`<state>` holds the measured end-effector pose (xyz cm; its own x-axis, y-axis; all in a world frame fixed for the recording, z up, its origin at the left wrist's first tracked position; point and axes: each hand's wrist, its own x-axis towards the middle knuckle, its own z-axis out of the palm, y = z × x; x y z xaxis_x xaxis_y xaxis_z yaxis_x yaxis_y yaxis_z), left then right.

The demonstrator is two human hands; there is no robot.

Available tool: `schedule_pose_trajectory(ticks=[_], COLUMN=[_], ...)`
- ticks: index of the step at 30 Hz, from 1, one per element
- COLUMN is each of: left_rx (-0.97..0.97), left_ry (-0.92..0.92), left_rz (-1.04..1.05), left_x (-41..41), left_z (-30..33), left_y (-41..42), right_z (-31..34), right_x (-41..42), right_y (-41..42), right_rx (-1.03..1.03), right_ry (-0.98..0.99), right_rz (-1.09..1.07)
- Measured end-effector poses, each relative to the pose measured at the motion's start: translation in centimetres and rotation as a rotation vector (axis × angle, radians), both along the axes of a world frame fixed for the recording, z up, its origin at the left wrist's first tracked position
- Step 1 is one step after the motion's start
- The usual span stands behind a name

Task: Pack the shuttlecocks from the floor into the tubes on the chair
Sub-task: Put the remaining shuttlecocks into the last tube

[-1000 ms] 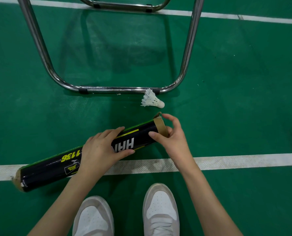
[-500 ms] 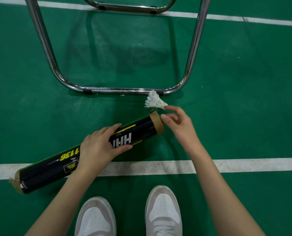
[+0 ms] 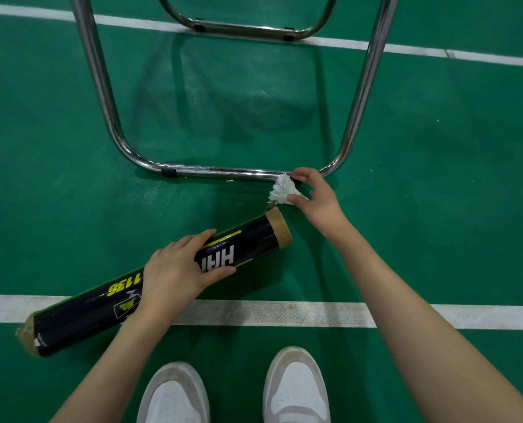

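Right hand (image 3: 313,198) pinches white shuttlecock (image 3: 283,190) beside chair frame (image 3: 223,172); left hand (image 3: 178,271) grips black tube (image 3: 162,279) on floor.

I see a green court floor (image 3: 437,209) crossed by a near white line (image 3: 284,314) and a far white line (image 3: 422,48). On it stand the chrome chair legs (image 3: 223,171) and my two white shoes (image 3: 295,389). A black tube (image 3: 107,300) lies slanted across the near line.
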<state>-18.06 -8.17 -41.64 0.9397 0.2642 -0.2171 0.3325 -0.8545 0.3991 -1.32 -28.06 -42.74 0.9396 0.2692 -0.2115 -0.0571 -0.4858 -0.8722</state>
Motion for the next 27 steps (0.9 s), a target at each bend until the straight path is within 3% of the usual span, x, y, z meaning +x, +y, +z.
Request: schedule_pose_trajectory(ticks=[8, 27], left_rx=[0.016, 0.011], left_ry=[-0.018, -0.003], left_rz=[0.0, -0.022], left_x=[-0.2, -0.5], left_z=[0.1, -0.1], left_y=[0.3, 0.0], right_z=[0.3, 1.4], right_x=[0.9, 0.6], right_y=[1.4, -0.5], right_rx=[-0.089, -0.254], right_ry=[0.022, -0.156], right_rz=[0.125, -0.109])
